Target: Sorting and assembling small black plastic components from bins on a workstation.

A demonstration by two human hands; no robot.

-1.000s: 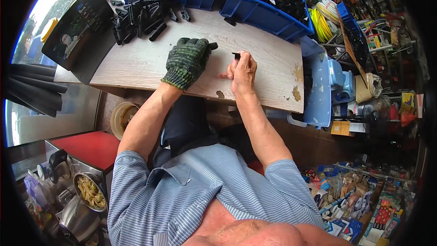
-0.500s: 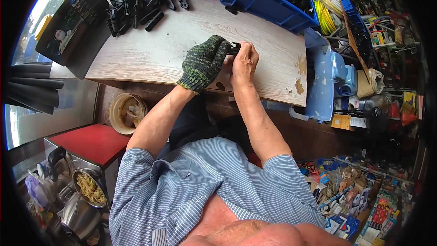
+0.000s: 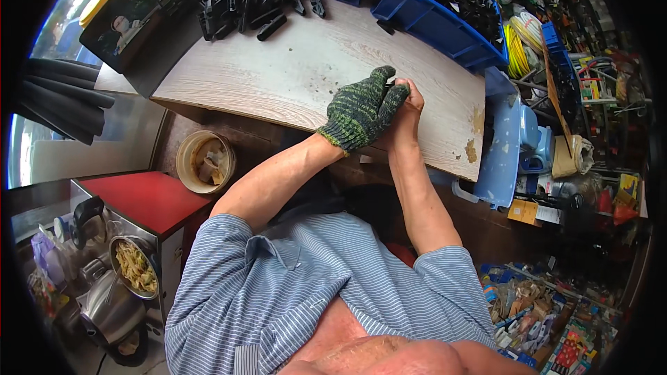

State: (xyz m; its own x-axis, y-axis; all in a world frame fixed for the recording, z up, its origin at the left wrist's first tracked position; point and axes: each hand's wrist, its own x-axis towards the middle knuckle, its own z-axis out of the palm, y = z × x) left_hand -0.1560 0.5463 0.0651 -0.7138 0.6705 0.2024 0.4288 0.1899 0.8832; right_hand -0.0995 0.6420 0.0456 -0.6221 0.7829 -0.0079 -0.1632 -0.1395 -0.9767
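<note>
My left hand [image 3: 363, 105], in a green-and-black knitted glove, is closed over the near right part of the table [image 3: 278, 73]. Pressed close beside it is my bare right hand [image 3: 410, 107], its fingers curled and partly covered by the glove. Whatever lies between the hands is hidden now; a small black piece showed there a moment before. Several long, narrow black plastic pieces [image 3: 260, 0] lie heaped at the table's far left. A single small black piece [image 3: 385, 26] rests near the far edge.
Blue bins [image 3: 438, 21] stand along the far edge, the right one full of black pieces. A tablet-like screen [image 3: 135, 24] leans at the left. Light-blue tubs [image 3: 501, 146] flank the table's right end. A bucket [image 3: 182, 160] and a red-topped cabinet [image 3: 139, 198] stand at the near left.
Both hands have shifted right and slightly nearer in the picture. My gloved hand has turned and come over my right hand, covering the black piece. The view has shifted too.
</note>
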